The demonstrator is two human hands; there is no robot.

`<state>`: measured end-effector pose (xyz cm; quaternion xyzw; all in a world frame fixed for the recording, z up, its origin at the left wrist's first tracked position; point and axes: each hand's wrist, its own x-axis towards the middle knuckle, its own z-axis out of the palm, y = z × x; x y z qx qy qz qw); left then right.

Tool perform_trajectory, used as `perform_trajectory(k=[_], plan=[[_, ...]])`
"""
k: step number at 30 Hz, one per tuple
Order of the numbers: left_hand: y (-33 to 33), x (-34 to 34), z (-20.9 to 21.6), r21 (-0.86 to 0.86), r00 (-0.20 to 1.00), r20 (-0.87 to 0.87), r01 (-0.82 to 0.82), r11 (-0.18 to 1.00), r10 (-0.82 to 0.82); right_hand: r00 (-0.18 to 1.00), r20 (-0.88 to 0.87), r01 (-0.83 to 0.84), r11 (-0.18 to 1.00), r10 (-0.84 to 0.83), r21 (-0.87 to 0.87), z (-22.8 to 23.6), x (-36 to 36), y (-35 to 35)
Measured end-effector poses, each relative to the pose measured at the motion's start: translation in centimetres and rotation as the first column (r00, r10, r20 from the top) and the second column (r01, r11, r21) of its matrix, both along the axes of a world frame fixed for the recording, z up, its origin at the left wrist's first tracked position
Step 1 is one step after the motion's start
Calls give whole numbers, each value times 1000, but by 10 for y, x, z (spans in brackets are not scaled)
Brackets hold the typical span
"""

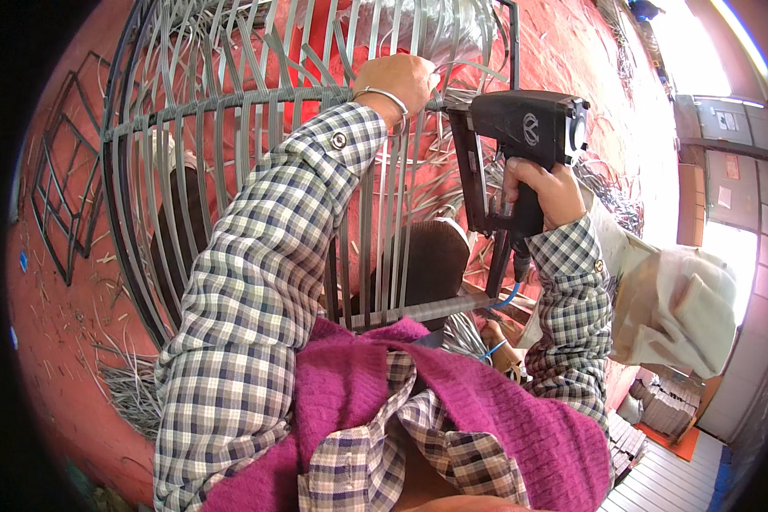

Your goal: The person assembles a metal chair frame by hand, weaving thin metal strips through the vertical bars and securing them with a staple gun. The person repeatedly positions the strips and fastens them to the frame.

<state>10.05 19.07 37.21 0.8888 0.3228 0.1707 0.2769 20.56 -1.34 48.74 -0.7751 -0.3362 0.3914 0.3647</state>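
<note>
A black pneumatic staple gun (pixel 520 119) is in my right hand (pixel 548 192), whose fingers wrap round its grip. The gun's nose points left, close to the wrapped crossbar (pixel 205 106) of a dark metal frame strung with long, flat grey strips (pixel 246 141). Closed at the right part of that crossbar, my left hand (pixel 398 79) pinches a grey strip. Its fingertips are partly hidden behind the hand. A blue air hose (pixel 510 294) runs down from the base of the gun. The lower rail (pixel 427 311) of the frame lies near my lap.
Another bare metal frame (pixel 68 171) lies on the red floor at left. Bundles of loose grey strips (pixel 128 394) are scattered about. Beyond the strung frame sits clear plastic wrapping (pixel 435 30). Pale cloth (pixel 678 307) hangs at right, near stacked bundles (pixel 667 405).
</note>
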Motion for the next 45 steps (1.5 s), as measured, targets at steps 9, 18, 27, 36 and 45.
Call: perform_trajectory(k=[9, 18, 27, 36, 45], plan=[[-2, -1, 5, -3, 1000, 14, -6, 1000, 6, 1000, 4, 6, 1000, -6, -4, 3, 0, 1], [-1, 2, 3, 24, 1000, 0, -4, 1000, 4, 993, 72, -83, 992, 89, -94, 2, 9, 3], [4, -2, 15, -11, 996, -83, 38, 999, -39, 970, 178, -167, 986, 166, -12, 17, -1, 4], [-16, -21, 37, 53, 962, -180, 220, 974, -207, 758, 517, 453, 891, -398, 21, 49, 73, -197], [-45, -7, 140, 195, 985, -62, 169, 966, -160, 414, 906, 845, 408, -91, -346, -2, 234, -301]])
